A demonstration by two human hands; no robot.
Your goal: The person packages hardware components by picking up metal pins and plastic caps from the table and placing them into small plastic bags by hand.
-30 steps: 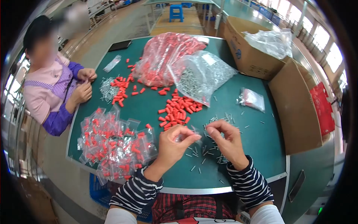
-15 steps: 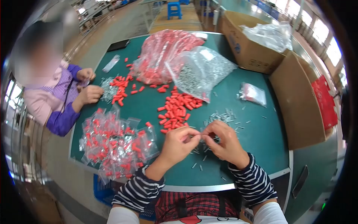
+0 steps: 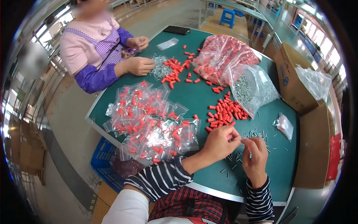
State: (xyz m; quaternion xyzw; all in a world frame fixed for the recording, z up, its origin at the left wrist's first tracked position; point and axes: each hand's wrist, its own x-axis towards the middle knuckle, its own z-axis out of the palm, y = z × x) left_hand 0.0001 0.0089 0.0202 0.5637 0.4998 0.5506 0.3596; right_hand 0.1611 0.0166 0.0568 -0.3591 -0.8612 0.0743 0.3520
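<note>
My left hand [image 3: 223,145] is closed in a pinch just below the pile of red plastic caps [image 3: 227,112]. Close beside it, my right hand [image 3: 256,158] has thumb and fingers pinched together, the fingertips of both hands nearly meeting. Whatever is between the fingers is too small or see-through to make out. Loose metal screws [image 3: 257,133] lie around and beneath my hands on the green table [image 3: 194,99]. To the left is a heap of small clear zip bags [image 3: 149,127] with red caps inside.
Across the table's left corner, a person's hands [image 3: 140,65] work beside more screws [image 3: 160,68] and red caps. Behind lie large bags of red caps [image 3: 225,59] and screws [image 3: 244,89]. Cardboard boxes [image 3: 298,84] stand at right; a blue basket [image 3: 102,156] sits below the left edge.
The view has swung left, so the table and everything on it appear further right. My hands remain close together, both still pinching. The other person's near hand stays by the screws.
</note>
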